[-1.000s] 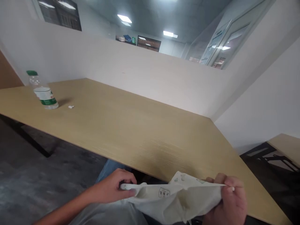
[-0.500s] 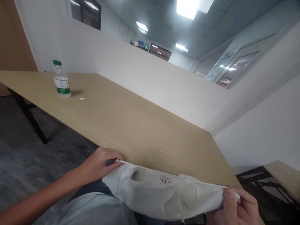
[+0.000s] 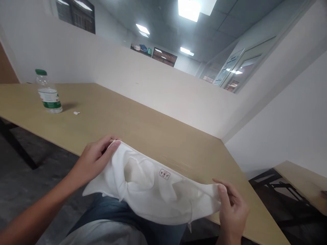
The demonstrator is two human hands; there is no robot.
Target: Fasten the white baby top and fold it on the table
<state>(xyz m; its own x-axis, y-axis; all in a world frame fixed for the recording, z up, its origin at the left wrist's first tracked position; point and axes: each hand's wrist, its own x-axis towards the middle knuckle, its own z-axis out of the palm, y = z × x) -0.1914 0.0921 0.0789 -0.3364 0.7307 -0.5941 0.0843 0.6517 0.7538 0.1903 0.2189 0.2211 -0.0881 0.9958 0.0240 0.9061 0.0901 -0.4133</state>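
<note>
A thin white cloth (image 3: 155, 190) with a small dark printed mark near its upper edge is stretched above my lap, along the near edge of the table. Its left upper corner is pinched by my left hand (image 3: 98, 154), thumb in front. My right hand (image 3: 232, 207) grips the right end between thumb and fingers. Between the two hands the upper edge runs fairly taut, while folds and a hollow show on the left part. The lower edge hangs loose, with a small point or thread dangling near the right.
A wooden table (image 3: 107, 119) stretches ahead to a white wall. At its far left stand a green-capped plastic bottle (image 3: 49, 95) and a small white object (image 3: 76, 113). Another table (image 3: 301, 180) with black legs is at the right. A window (image 3: 153, 30) runs above the wall.
Both hands have risen with the cloth, which is lifted higher against the table and shows more of its front. My right hand has come slightly leftward. The camera view has shifted.
</note>
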